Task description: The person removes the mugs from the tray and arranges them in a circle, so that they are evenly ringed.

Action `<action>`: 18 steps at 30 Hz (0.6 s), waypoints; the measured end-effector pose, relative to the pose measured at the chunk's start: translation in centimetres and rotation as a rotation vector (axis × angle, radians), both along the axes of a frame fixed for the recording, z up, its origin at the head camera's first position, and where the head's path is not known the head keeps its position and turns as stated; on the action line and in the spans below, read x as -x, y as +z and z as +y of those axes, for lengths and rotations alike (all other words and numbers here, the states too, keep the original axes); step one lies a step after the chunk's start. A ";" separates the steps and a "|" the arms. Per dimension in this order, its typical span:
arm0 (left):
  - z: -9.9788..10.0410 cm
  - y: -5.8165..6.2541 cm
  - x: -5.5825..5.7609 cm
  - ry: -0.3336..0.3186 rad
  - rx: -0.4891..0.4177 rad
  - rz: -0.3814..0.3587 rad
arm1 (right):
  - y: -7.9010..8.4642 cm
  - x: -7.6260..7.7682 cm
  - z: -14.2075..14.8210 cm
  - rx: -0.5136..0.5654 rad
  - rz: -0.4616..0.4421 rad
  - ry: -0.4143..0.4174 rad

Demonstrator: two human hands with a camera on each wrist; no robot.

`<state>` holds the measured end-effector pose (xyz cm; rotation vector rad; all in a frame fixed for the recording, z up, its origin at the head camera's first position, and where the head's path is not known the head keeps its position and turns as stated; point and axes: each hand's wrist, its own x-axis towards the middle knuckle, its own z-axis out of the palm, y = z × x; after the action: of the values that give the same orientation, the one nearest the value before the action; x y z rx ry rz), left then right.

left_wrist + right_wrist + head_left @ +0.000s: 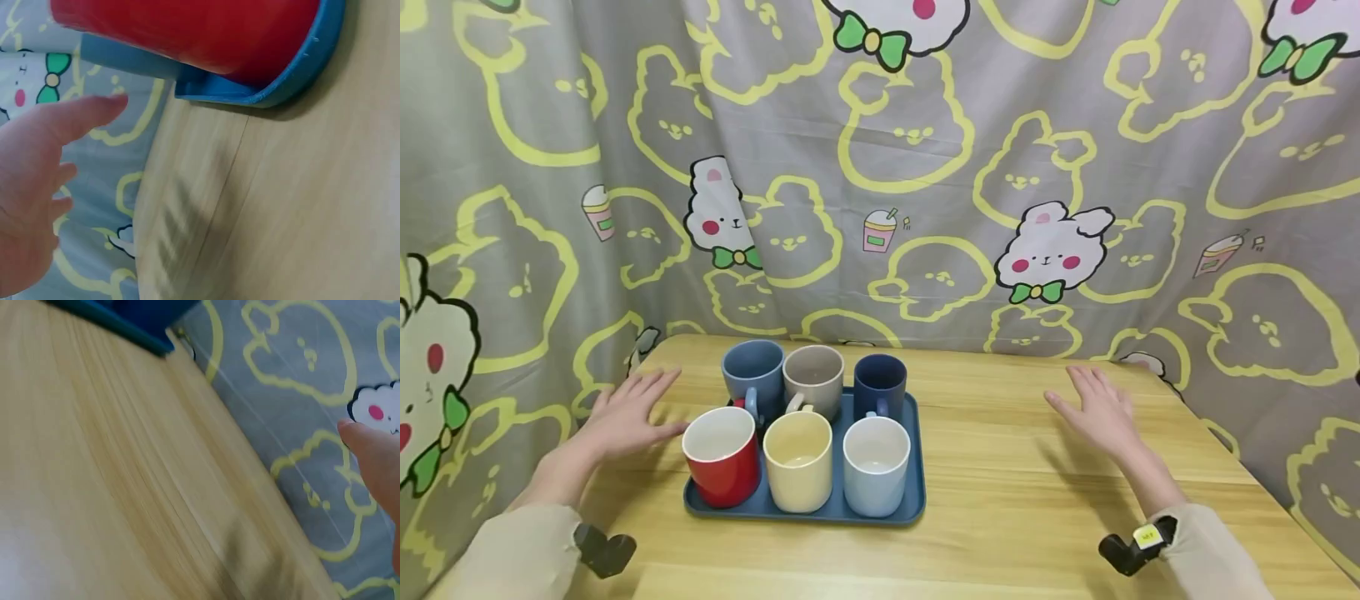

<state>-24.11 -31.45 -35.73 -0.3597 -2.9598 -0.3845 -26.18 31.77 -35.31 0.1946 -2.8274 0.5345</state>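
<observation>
Several mugs stand in two rows on a blue tray (917,467). Its front row has a red mug (722,471), a cream mug (799,479) and a light blue mug (876,475). Behind them are a slate blue mug (752,375), a grey-beige mug (815,379) and a navy mug (880,385). My left hand (625,417) hovers left of the tray, fingers spread, thumb pointing towards the red mug (206,31). Well to the tray's right, my right hand (1097,414) is held over the table with straight fingers. Neither hand holds anything.
The wooden table (1000,500) reaches back to a grey patterned curtain (925,192), which also hangs at the left and right sides. Black camera mounts (604,550) are strapped at both wrists.
</observation>
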 end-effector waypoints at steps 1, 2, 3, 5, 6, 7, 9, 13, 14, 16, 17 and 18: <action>-0.1 0.0 -0.3 -0.005 -0.015 -0.010 | 0.2 -0.2 -0.2 0.041 0.017 0.025; -0.2 0.1 -0.6 -0.023 -0.049 -0.017 | 0.3 -0.4 -0.5 0.084 0.025 0.051; -0.2 0.1 -0.9 -0.046 -0.097 -0.028 | 0.4 -0.5 -0.8 0.123 0.024 0.077; -0.2 0.1 -1.5 -0.094 -0.210 -0.078 | 0.6 -0.9 -1.5 0.202 0.016 0.123; -0.1 0.1 -1.8 -0.119 -0.262 -0.103 | 0.6 -1.1 -1.8 0.236 0.004 0.142; 0.0 0.0 -2.1 -0.139 -0.312 -0.135 | 0.7 -1.3 -2.2 0.267 -0.011 0.158; 0.2 -0.2 -2.8 -0.164 -0.390 -0.195 | 0.6 -1.8 -3.1 0.317 -0.031 0.192; 0.9 -1.0 -4.2 -0.165 -0.424 -0.259 | 0.0 -2.4 -4.6 0.378 -0.046 0.283; 1.0 -1.3 -4.5 -0.170 -0.438 -0.266 | -0.2 -2.6 -5.0 0.386 -0.046 0.311; 1.3 -1.7 -5.0 -0.185 -0.470 -0.283 | -0.5 -2.8 -5.8 0.395 -0.055 0.360; 1.5 -1.9 -5.1 -0.190 -0.493 -0.295 | -0.7 -3.0 -6.2 0.401 -0.063 0.382; 1.6 -2.1 -5.3 -0.203 -0.519 -0.305 | -0.9 -3.1 -6.6 0.407 -0.072 0.402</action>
<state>-18.83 -29.84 -37.83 -0.5743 -2.9473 -1.3010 -23.07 25.18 -36.21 0.6778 -2.6748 1.2045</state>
